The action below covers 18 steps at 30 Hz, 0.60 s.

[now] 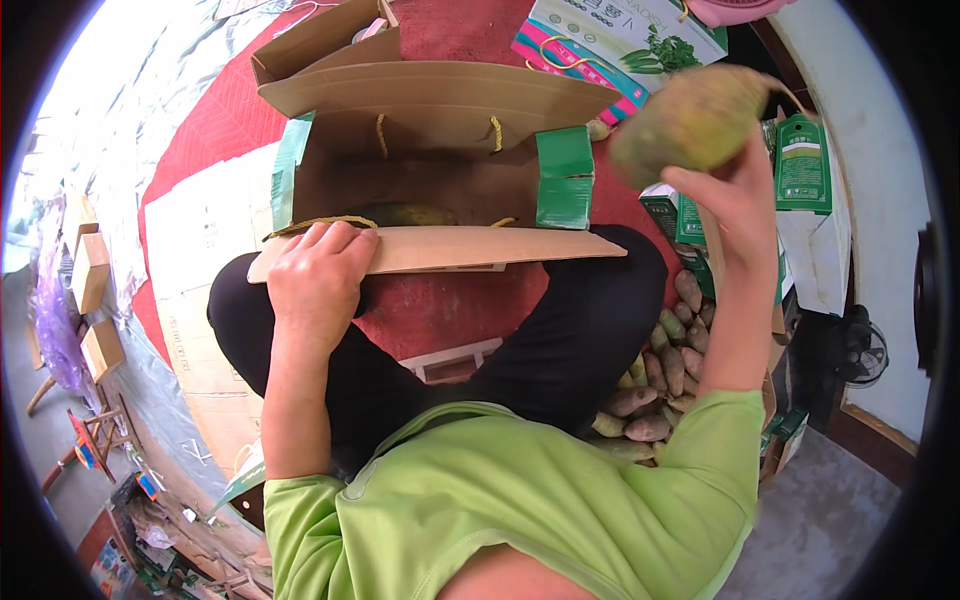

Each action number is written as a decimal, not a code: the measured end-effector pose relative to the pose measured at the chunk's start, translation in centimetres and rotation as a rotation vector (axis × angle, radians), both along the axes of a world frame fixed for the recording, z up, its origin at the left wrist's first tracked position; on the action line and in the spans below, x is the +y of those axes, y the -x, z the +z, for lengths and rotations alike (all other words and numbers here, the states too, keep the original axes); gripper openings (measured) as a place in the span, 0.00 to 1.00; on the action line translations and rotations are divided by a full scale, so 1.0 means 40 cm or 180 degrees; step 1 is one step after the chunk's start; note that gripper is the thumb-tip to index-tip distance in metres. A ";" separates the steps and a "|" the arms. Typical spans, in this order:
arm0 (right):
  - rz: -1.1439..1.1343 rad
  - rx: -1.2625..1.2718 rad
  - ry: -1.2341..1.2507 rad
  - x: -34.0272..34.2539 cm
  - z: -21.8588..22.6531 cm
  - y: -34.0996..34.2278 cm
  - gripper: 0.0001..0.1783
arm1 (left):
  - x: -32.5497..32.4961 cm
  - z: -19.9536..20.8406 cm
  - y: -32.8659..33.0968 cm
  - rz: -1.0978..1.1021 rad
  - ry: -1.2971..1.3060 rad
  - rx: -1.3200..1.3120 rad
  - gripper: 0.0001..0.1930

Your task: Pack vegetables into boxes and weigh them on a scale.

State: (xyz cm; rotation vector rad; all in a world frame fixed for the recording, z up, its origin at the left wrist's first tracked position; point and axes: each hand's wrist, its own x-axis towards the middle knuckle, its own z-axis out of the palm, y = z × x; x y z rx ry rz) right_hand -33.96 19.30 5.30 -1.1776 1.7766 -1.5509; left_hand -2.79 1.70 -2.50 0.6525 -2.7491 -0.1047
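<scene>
My left hand (pixel 318 270) is closed over the near flap (pixel 470 248) of an open cardboard box (pixel 420 180), its fingers curled across the edge by a yellow cord handle. Low inside the box, partly hidden by that flap, lies a greenish radish (pixel 415 214). Up at the right, beyond the box's side, my right hand (pixel 735 195) grips a large green-brown radish (pixel 695 125) with a thin tail root. It is slightly blurred. Green side flaps (pixel 565 180) fold outward on the box.
Several radishes (pixel 650 400) are heaped beside my right knee. Green-printed cartons (pixel 803 165) stand at the right, near a small black fan (pixel 860 350). A printed carton (pixel 620 45) and a brown box (pixel 330 40) lie beyond. Flattened cardboard (pixel 200 300) covers the red mat (pixel 215 150) at left.
</scene>
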 end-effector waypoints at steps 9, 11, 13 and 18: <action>0.1858 0.1569 -0.1760 -0.377 -0.256 -0.126 0.40 | -0.006 0.000 0.001 -0.0078 0.0115 -0.0059 0.07; 0.1994 0.1872 -0.2035 -0.410 -0.335 -0.139 0.40 | -0.005 -0.001 -0.002 -0.0065 0.0056 -0.0032 0.08; 0.2222 0.2136 -0.2773 -0.423 -0.390 -0.145 0.41 | -0.006 0.001 -0.004 -0.0080 0.0022 -0.0082 0.08; 0.2205 0.2405 -0.3445 -0.419 -0.480 -0.129 0.43 | -0.008 0.005 -0.001 -0.0150 -0.0005 -0.0079 0.08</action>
